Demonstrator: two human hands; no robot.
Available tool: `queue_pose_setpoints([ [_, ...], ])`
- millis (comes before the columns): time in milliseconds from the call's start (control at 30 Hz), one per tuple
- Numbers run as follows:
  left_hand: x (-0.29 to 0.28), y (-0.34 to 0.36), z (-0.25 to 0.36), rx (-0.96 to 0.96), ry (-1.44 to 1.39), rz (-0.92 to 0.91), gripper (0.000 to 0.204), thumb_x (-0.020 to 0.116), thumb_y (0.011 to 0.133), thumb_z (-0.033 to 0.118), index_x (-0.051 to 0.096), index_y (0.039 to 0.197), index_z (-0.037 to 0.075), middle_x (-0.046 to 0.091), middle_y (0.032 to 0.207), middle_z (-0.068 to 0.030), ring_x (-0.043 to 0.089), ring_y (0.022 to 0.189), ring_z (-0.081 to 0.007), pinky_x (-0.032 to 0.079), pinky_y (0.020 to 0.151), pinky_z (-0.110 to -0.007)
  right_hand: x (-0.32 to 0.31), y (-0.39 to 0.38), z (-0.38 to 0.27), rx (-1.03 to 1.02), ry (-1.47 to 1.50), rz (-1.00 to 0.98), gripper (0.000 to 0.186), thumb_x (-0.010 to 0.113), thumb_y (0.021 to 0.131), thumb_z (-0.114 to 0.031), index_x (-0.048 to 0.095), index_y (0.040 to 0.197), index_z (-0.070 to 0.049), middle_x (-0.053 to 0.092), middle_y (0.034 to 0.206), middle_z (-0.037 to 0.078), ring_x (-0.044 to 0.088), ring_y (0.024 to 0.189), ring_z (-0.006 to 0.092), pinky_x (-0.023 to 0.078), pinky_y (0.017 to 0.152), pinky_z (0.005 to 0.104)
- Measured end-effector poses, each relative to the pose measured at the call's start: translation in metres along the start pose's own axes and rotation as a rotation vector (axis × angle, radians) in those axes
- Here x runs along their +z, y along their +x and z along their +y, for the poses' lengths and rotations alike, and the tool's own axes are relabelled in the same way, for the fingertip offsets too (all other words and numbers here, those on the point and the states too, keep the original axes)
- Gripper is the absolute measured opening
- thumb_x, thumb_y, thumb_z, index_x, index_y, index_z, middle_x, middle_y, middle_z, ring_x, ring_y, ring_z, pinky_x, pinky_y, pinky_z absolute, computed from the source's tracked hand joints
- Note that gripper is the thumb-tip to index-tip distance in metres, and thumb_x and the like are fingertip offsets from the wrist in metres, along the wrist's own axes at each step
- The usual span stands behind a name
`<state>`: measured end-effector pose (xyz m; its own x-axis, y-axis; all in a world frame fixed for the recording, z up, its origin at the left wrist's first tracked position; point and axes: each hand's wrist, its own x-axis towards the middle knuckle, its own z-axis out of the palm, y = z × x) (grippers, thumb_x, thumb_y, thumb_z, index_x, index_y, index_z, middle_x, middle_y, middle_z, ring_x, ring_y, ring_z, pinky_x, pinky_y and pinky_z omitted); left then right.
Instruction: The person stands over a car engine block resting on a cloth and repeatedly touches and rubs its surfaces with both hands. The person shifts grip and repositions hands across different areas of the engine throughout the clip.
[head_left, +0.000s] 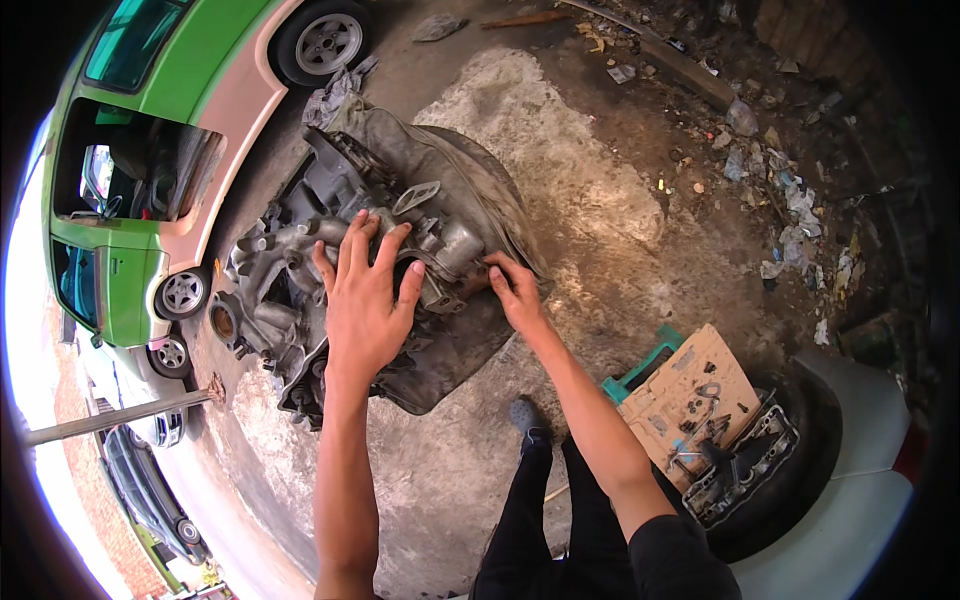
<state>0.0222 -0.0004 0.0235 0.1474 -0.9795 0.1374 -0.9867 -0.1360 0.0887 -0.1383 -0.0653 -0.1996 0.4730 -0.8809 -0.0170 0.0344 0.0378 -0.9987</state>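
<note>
A grey, greasy car engine (300, 290) lies on the concrete ground, partly draped with a dirty cloth (450, 190). My left hand (365, 295) rests flat on top of it with fingers spread, over the aluminium manifold pipes (270, 255). My right hand (515, 290) reaches to the engine's right side, its fingers curled down onto a rusty brown part at the edge of the manifold. Whether that hand grips anything is hidden by the fingers.
A green and pink car (160, 130) stands at the left. At the lower right a piece of cardboard (690, 385) carries small metal tools and parts, beside a metal engine cover (745, 465) on a tyre. Litter lies along the far right. My dark trouser legs (560, 530) are below.
</note>
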Motion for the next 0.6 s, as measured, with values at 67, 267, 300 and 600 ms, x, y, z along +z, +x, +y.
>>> queue_pose_setpoints([
  [67, 0.000, 0.001, -0.001, 0.000, -0.005, 0.010, 0.048, 0.054, 0.105, 0.044, 0.061, 0.140, 0.011, 0.053, 0.148, -0.0208, 0.036, 0.153, -0.0344, 0.008, 0.127, -0.061, -0.002, -0.002, -0.002, 0.000, -0.080, -0.003, 0.057, 0.053, 0.110, -0.048, 0.064, 0.130, 0.004, 0.073, 0.105, 0.018, 0.068, 0.098, 0.0306, 0.051, 0.090, 0.0395],
  [267, -0.001, 0.001, -0.003, 0.004, -0.026, 0.010, 0.049, 0.053, 0.106, 0.047, 0.061, 0.141, 0.014, 0.052, 0.153, -0.0156, 0.030, 0.157, -0.0312, 0.002, 0.129, -0.058, 0.006, -0.008, -0.019, 0.044, -0.237, 0.038, 0.063, 0.044, 0.113, -0.046, 0.057, 0.141, 0.009, 0.071, 0.100, 0.025, 0.068, 0.091, 0.0385, 0.051, 0.086, 0.0444],
  [300, -0.001, 0.001, -0.003, 0.022, -0.044, 0.036, 0.049, 0.056, 0.104, 0.048, 0.061, 0.140, 0.015, 0.052, 0.153, -0.0141, 0.030, 0.157, -0.0301, 0.003, 0.130, -0.057, 0.006, -0.010, -0.024, 0.059, -0.200, 0.027, 0.062, 0.044, 0.113, -0.047, 0.059, 0.138, 0.008, 0.070, 0.096, 0.024, 0.067, 0.089, 0.0383, 0.051, 0.085, 0.0447],
  [600, 0.024, 0.031, 0.014, -0.284, -0.043, 0.209, 0.024, 0.053, 0.107, 0.031, 0.065, 0.113, 0.012, 0.061, 0.110, -0.0059, 0.056, 0.121, -0.0283, 0.015, 0.126, -0.060, 0.002, 0.001, -0.040, 0.195, -0.150, -0.052, 0.058, 0.046, 0.112, -0.051, 0.062, 0.097, 0.003, 0.054, 0.070, 0.015, 0.053, 0.070, 0.0290, 0.045, 0.072, 0.0458],
])
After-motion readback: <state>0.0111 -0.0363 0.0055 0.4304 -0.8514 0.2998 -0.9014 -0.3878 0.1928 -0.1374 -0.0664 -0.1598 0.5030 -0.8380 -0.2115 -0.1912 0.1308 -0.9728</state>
